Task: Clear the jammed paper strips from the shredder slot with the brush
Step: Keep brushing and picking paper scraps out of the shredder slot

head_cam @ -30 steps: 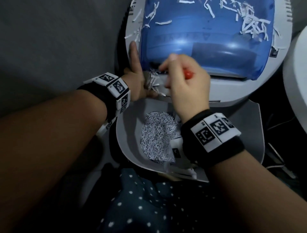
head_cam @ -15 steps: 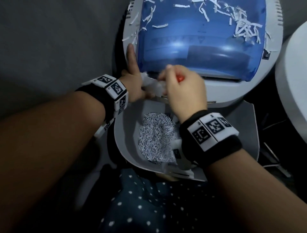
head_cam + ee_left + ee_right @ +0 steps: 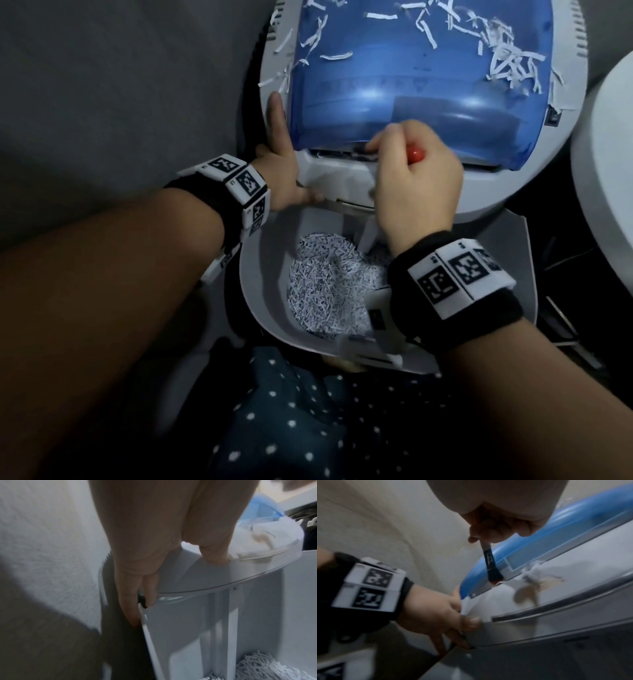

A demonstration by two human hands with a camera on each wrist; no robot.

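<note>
Right hand point(image 3: 416, 185): my grip is curled round the brush point(image 3: 492, 566), bristles down at the shredder point(image 3: 534, 178) slot, under the blue cover's point(image 3: 411, 68) front edge.
Left hand point(image 3: 281, 171): I see fingers straight, pressed on the shredder's left front corner, thumb on top.
Strips point(image 3: 530, 573): a small white clump lies just beside the bristles.
Bin point(image 3: 260, 308): shreds point(image 3: 329, 291) piled inside, below the slot.
</note>
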